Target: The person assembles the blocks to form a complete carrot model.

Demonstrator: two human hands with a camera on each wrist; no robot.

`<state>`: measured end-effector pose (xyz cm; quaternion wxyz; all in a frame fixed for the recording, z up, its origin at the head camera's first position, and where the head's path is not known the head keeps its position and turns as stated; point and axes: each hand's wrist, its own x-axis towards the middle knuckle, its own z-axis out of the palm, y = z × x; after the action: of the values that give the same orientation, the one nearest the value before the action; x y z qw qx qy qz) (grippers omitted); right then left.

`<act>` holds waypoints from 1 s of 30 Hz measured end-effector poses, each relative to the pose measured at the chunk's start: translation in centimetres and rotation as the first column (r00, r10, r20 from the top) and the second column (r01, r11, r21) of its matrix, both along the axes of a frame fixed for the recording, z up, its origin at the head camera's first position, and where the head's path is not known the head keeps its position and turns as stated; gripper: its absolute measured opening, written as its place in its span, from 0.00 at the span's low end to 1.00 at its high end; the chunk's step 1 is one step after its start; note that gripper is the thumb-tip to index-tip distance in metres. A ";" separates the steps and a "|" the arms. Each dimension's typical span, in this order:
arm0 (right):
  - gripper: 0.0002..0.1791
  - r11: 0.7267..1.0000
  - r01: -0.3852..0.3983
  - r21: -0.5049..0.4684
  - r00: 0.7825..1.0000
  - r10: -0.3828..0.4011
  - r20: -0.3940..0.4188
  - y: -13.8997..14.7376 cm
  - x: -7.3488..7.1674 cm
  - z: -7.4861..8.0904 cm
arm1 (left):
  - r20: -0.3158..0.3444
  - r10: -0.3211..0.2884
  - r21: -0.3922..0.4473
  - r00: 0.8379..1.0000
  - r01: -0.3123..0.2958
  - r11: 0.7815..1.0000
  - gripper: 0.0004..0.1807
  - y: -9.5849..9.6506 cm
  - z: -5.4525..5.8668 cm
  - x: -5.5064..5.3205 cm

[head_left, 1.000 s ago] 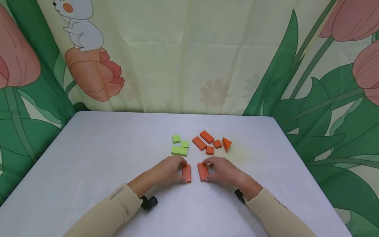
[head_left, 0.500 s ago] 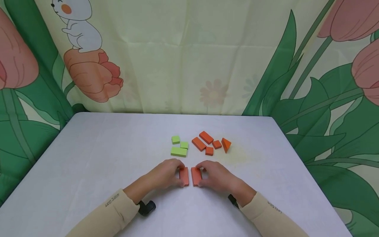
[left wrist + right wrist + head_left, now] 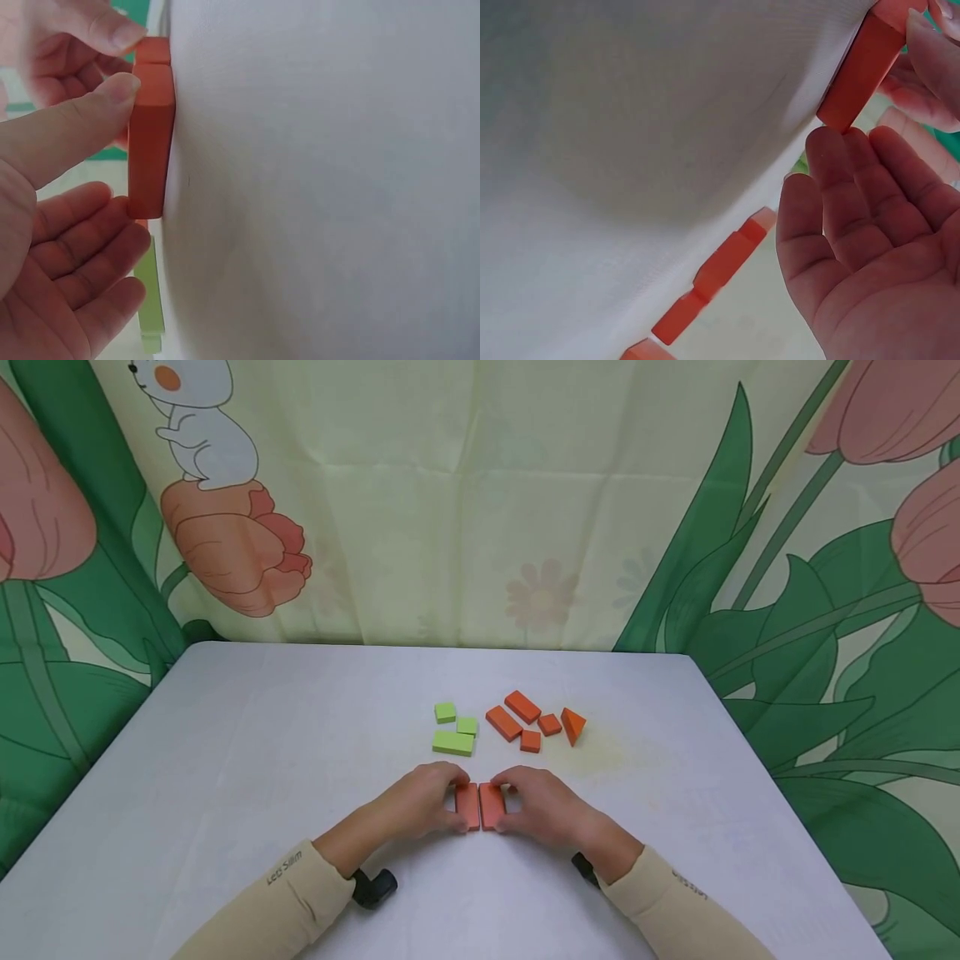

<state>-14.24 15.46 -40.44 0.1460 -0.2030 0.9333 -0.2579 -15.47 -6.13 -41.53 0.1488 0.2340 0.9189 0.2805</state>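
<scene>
Two red rectangular blocks lie flat side by side on the white table, long edges almost meeting. My left hand (image 3: 427, 797) pinches the left red block (image 3: 467, 807) by its two short ends, thumb at the near end and fingers at the far end. In the same way my right hand (image 3: 543, 806) holds the right red block (image 3: 492, 807). The left wrist view shows the left thumb on the near end of its block (image 3: 152, 142). In the right wrist view the fingertips meet the far end of the other block (image 3: 861, 67).
Beyond the hands lie several green blocks (image 3: 453, 743) and, to their right, several orange-red blocks (image 3: 504, 723), with an orange triangular block (image 3: 573, 727) at the right end. A printed curtain (image 3: 465, 527) hangs behind the white table (image 3: 300, 718).
The two red blocks have come together from a wide gap to a thin one. My right hand has slid its block leftward; both hands sit slightly nearer than a second ago.
</scene>
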 end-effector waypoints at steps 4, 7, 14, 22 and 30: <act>0.29 1.000 -0.007 0.008 1.000 0.007 -0.005 -0.1 0.0 -0.1 | 0.005 0.001 0.005 1.000 -0.001 1.000 0.30 0.2 -0.2 0.1; 0.28 1.000 -0.007 0.006 1.000 0.007 -0.005 -0.2 0.0 -0.1 | 0.002 -0.002 0.008 1.000 0.002 1.000 0.30 0.2 -0.2 0.1; 0.28 1.000 -0.013 0.010 1.000 0.013 -0.003 -0.5 0.0 0.0 | 0.008 0.014 0.005 1.000 -0.014 1.000 0.31 -0.1 -0.2 0.0; 0.33 1.000 0.018 0.014 1.000 -0.018 0.001 0.0 -0.7 0.3 | 0.005 0.004 0.011 1.000 -0.005 1.000 0.30 -0.2 0.1 0.2; 0.31 0.989 0.145 -0.010 0.989 -0.145 0.004 1.7 -3.8 0.5 | 0.029 0.027 0.001 0.999 -0.027 1.000 0.31 -0.2 0.2 0.2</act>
<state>-18.08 17.15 -39.91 0.1273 -0.1347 0.9440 -0.2729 -15.29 -6.28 -41.36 0.1583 0.2173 0.9196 0.2864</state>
